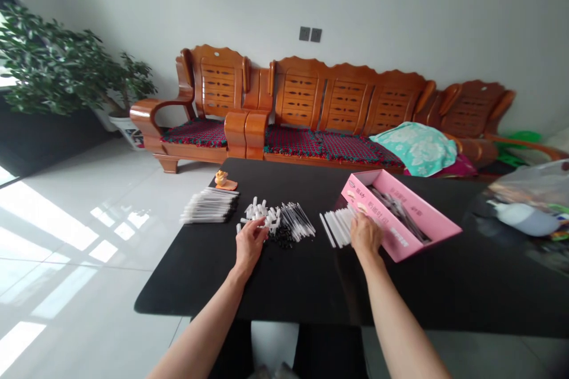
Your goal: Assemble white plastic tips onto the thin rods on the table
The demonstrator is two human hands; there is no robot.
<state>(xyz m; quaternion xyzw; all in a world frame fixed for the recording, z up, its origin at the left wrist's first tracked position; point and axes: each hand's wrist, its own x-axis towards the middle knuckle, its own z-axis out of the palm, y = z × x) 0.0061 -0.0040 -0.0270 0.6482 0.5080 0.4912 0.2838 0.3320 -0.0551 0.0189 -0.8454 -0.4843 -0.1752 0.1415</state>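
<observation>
Black tabletop (178,293) in living rm is carrying loose white plastic caps (260,212) that risk rolling off if bumped; L hand (251,246) is curling its fingers (262,227) half-closed at the pile, hold unclear, while R hand (367,234) is lying over white tubes (340,226) by pink box (393,213).

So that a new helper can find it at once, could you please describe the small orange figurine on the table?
Start at the wooden sofa against the wall, then look at the black table in front of it. Near the table's far edge, towards the left, the small orange figurine sits just behind a bundle of white-and-black sticks. It alone is orange among the white and black pieces nearby.
</observation>
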